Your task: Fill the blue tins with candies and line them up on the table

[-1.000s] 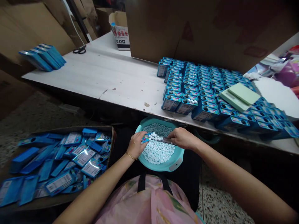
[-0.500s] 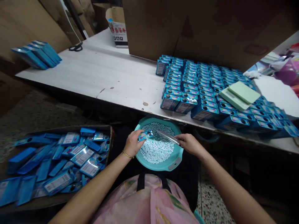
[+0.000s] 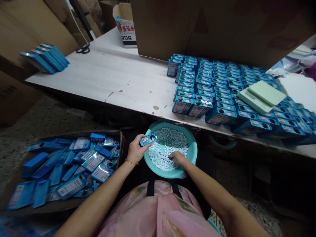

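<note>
My left hand (image 3: 135, 149) is closed around a small blue box (image 3: 148, 139), held over the left rim of a teal basin (image 3: 193, 149). The box's dark round opening faces up, with a few white pieces at it. Small white and pale blue pieces (image 3: 158, 159) cover the bottom of the basin. Down among them is my right hand (image 3: 176, 158), its fingers bent together around something I cannot make out; only a dark bit shows at the fingertips.
A carton (image 3: 121, 148) of jumbled blue boxes lies at the left. On the white table (image 3: 111, 72) stand rows of blue boxes (image 3: 182, 103), a pale green scale (image 3: 263, 95), black scissors (image 3: 83, 49), leaning blue boxes (image 3: 46, 59) and large cardboard (image 3: 217, 29).
My right hand has moved down and left into the pieces, and the metal scoop it held no longer shows clearly. My left hand has drawn the box slightly up and left.
</note>
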The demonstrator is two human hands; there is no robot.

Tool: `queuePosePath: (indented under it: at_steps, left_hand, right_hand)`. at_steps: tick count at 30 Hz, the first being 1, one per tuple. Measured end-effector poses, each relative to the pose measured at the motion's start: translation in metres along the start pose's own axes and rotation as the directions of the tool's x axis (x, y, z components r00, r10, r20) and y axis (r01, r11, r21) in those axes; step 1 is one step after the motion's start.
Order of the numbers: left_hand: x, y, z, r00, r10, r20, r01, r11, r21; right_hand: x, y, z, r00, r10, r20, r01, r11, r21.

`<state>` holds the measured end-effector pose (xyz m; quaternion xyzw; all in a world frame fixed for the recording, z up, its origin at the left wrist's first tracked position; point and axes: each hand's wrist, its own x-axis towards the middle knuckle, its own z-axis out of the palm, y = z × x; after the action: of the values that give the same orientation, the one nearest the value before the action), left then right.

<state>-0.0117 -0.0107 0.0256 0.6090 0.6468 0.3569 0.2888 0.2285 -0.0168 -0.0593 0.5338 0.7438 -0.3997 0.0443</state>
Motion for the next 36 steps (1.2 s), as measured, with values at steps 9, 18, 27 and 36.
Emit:
queuePosePath:
  at_steps: [9, 18, 27, 36]
  left_hand:
    - [0.0, -0.006, 0.002, 1.0, 0.023, 0.021, -0.023, 1.0, -0.002]
    - [-0.006, 0.0, 0.027, 0.975, 0.212, 0.072, -0.217, 0.973, 0.081]
    - [-0.002, 0.001, 0.034, 0.941, 0.321, 0.108, -0.333, 0.935, 0.121]
    - [-0.001, 0.001, 0.014, 0.972, 0.215, 0.091, -0.22, 0.974, 0.047]
  right_hand:
    - [-0.053, 0.004, -0.078, 0.995, -0.095, -0.006, 0.091, 0.929, 0.36]
    - [-0.075, -0.061, -0.153, 0.999, -0.044, -0.026, 0.047, 0.993, 0.104]
    - [-0.07, -0.107, -0.168, 0.995, -0.093, -0.034, 0.079, 0.951, -0.3]
    - [-0.065, -0.03, -0.134, 0.989, -0.029, -0.145, 0.004, 0.985, -0.17]
